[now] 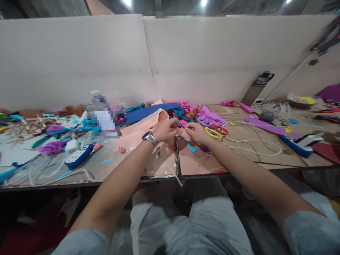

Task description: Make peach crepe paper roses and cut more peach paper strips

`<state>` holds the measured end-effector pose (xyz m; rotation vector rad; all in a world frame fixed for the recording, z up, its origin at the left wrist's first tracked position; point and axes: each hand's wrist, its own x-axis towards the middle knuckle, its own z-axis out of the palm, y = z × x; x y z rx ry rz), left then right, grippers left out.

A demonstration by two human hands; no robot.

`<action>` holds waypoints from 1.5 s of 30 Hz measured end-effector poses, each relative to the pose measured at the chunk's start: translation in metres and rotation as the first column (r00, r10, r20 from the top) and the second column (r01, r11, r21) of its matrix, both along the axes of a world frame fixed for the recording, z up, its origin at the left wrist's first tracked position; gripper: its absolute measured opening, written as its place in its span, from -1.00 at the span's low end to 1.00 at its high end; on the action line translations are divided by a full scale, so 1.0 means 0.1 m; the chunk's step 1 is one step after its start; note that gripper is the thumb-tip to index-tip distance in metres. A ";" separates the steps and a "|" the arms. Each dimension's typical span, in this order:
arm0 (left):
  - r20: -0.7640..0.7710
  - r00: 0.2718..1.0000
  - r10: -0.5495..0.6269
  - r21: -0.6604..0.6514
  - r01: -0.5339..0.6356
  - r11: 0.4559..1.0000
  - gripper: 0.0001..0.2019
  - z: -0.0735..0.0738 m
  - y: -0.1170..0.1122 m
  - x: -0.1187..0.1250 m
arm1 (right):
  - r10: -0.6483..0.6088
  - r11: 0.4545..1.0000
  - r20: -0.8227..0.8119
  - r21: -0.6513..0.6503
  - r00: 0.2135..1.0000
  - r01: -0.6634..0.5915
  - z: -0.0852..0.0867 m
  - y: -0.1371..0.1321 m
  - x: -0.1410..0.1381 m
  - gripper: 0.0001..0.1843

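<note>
Above the seam in the table, my left hand [167, 129] and my right hand [196, 133] meet, fingers pinched on a small pale pink strip [182, 133]. Whether it is cloth or paper I cannot tell. A watch is on my left wrist. Just beyond my left hand, a larger peach sheet [140, 127] lies curled over a blue sheet [151, 112]. Scissors [213, 132] with yellow and orange-red handles rest right of my right hand. A small turquoise scrap [191, 147] lies below the hands, and a small peach rosette [121, 149] sits to the left.
Heaped coloured scraps [209, 116] lie along the back. A plastic bottle [99, 101] stands left and a dark flask [257, 88] at back right. Blue-and-white power strips [79, 156] with white cords lie on both sides. A white partition [186, 60] closes off the back.
</note>
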<state>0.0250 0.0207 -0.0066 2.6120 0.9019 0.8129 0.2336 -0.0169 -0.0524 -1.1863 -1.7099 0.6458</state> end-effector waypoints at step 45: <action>-0.077 0.995 -0.057 -0.130 0.047 0.990 -0.60 0.03 0.09 -0.06 | 0.052 0.998 0.022 -0.037 0.998 -0.051 0.03 -0.03 0.03 -0.82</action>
